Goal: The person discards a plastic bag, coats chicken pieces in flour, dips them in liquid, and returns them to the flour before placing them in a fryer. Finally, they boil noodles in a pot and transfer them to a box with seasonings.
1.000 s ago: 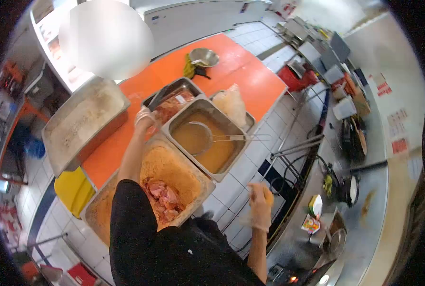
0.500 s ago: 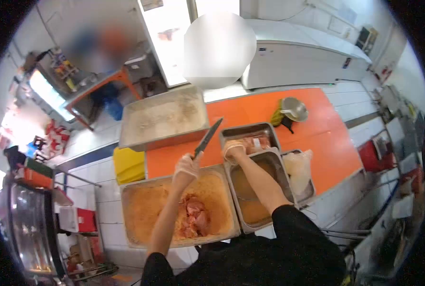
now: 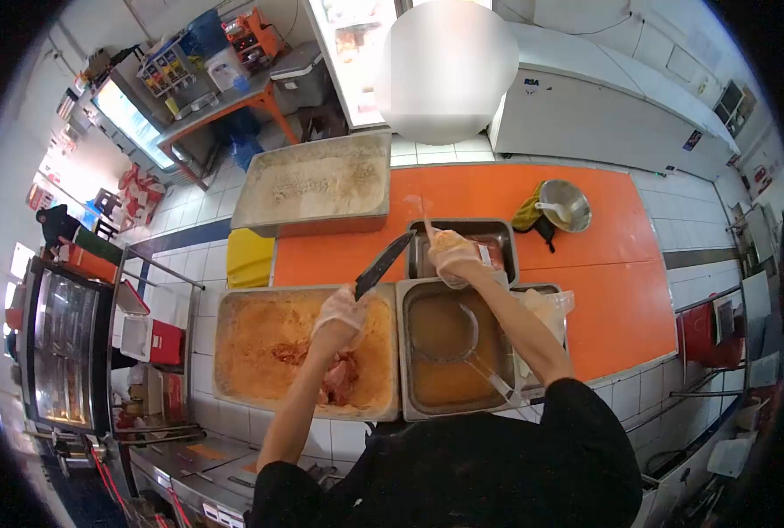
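My left hand [image 3: 339, 319], in a clear glove, grips a dark-bladed knife [image 3: 383, 264], its tip pointing up and right. Below that hand, pieces of raw meat [image 3: 339, 380] lie in a wide tub [image 3: 219, 352] coated with orange crumbs or powder. My right hand [image 3: 455, 262], gloved and crusted with orange bits, is closed over the small metal tray [image 3: 508, 238]. A thin pale strip [image 3: 427, 227] sticks up by its fingers; what it is I cannot make out. Beside that hand, wrapped meat [image 3: 490, 253] lies in the tray.
A pan [image 3: 407, 387] of brownish liquid holds a round strainer [image 3: 473, 330]. Flour fills a large tub [image 3: 383, 207] at the back left. A metal bowl [image 3: 577, 211] and yellow-black cloth [image 3: 528, 216] lie on the orange table [image 3: 621, 299]. A plastic bag [image 3: 546, 308] sits right of the pan.
The view has shifted. My right hand has moved up from the wrapped meat, and the pale strip now shows by its fingers. The knife stays in my left hand, tilted further right.
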`<control>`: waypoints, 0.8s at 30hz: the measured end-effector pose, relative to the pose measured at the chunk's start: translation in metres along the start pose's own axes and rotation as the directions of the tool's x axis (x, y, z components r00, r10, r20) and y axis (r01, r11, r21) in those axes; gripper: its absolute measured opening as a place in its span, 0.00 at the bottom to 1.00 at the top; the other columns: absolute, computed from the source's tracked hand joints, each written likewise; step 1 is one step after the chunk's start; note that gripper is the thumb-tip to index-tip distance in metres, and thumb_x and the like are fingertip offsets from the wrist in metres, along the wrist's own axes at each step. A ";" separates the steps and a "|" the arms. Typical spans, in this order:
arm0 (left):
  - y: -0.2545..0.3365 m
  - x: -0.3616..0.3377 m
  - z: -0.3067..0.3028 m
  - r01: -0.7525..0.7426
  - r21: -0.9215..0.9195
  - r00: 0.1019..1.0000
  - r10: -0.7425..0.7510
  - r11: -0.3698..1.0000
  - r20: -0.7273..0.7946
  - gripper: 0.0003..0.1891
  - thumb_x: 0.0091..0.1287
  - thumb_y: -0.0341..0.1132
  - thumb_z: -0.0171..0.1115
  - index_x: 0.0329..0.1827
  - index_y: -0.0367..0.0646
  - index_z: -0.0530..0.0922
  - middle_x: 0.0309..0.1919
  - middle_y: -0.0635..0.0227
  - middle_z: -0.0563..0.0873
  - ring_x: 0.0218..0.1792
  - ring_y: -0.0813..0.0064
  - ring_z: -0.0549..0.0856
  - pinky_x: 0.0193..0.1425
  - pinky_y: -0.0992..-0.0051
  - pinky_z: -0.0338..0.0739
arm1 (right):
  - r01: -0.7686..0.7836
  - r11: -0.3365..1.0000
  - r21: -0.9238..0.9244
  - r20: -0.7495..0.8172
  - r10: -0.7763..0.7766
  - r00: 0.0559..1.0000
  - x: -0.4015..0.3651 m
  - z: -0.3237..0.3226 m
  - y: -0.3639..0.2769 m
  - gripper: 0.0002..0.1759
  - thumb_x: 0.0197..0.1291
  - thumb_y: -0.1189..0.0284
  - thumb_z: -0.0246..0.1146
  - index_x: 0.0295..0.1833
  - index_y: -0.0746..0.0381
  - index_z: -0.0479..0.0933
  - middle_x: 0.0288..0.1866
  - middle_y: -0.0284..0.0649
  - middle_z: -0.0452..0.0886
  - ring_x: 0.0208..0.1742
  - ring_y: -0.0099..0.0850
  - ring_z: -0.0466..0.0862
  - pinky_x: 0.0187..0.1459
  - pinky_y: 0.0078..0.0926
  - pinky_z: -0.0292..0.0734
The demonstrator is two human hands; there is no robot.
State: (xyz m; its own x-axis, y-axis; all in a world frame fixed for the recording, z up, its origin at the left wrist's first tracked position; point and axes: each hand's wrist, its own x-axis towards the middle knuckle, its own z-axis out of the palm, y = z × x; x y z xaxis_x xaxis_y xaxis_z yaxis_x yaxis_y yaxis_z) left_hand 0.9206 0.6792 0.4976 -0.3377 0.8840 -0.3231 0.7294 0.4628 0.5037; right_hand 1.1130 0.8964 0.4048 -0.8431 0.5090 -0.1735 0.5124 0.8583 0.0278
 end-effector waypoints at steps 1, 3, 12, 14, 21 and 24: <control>0.003 -0.008 0.004 -0.013 -0.003 1.000 0.013 1.000 -0.002 0.25 0.72 0.54 0.49 0.47 0.36 0.73 0.29 0.48 0.82 0.32 0.50 0.82 0.36 0.58 0.75 | -0.045 0.999 0.008 -0.140 0.046 0.989 -0.016 -0.006 0.001 0.27 0.48 0.75 0.59 0.58 0.66 0.74 0.38 0.53 0.83 0.43 0.48 0.85 0.43 0.37 0.80; 0.009 -0.023 0.012 -0.099 0.047 0.993 0.102 0.994 -0.065 0.25 0.72 0.54 0.48 0.50 0.36 0.73 0.35 0.42 0.83 0.40 0.44 0.83 0.42 0.54 0.76 | -0.253 0.967 -0.018 -0.266 0.240 0.934 -0.049 -0.037 -0.002 0.19 0.54 0.73 0.59 0.54 0.64 0.75 0.38 0.46 0.83 0.42 0.42 0.84 0.43 0.31 0.80; 0.060 -0.023 0.026 -0.148 0.038 0.978 0.141 0.988 0.154 0.30 0.72 0.57 0.43 0.62 0.39 0.67 0.42 0.42 0.83 0.45 0.43 0.82 0.49 0.52 0.75 | 0.001 0.718 0.696 -0.394 0.381 0.836 -0.080 0.068 0.105 0.18 0.68 0.70 0.55 0.62 0.62 0.67 0.57 0.38 0.75 0.57 0.31 0.76 0.59 0.31 0.75; 0.068 -0.027 0.024 -0.160 0.055 0.979 0.151 0.986 0.134 0.30 0.72 0.56 0.43 0.62 0.37 0.66 0.42 0.42 0.83 0.45 0.43 0.82 0.49 0.52 0.75 | 0.177 0.548 0.818 -0.446 0.408 0.797 -0.065 0.087 0.106 0.18 0.69 0.69 0.54 0.62 0.63 0.66 0.59 0.37 0.75 0.57 0.31 0.76 0.61 0.29 0.72; 0.097 -0.008 0.043 -0.105 0.012 0.990 0.103 0.994 0.096 0.25 0.72 0.50 0.47 0.65 0.43 0.66 0.39 0.41 0.82 0.44 0.45 0.83 0.47 0.54 0.76 | -0.347 0.935 0.078 -0.531 0.333 0.779 -0.067 0.034 0.034 0.18 0.70 0.64 0.51 0.59 0.62 0.68 0.55 0.35 0.76 0.55 0.28 0.77 0.59 0.25 0.73; 0.105 -0.005 0.051 -0.247 0.071 0.968 0.249 0.966 -0.020 0.23 0.72 0.48 0.48 0.57 0.37 0.71 0.37 0.41 0.83 0.43 0.45 0.83 0.45 0.54 0.77 | -0.412 0.884 0.218 -0.502 0.464 0.730 -0.071 0.035 0.026 0.17 0.72 0.62 0.50 0.56 0.62 0.71 0.54 0.38 0.77 0.57 0.30 0.77 0.58 0.28 0.75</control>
State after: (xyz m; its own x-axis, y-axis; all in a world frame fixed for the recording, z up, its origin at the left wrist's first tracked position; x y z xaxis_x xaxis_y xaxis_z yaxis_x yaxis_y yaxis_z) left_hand 1.0288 0.7202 0.5114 -0.1570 0.9726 -0.1713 0.8304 0.2239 0.5102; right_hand 1.1916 0.8799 0.3832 -0.4595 0.8027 0.3800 0.8365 0.5350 -0.1185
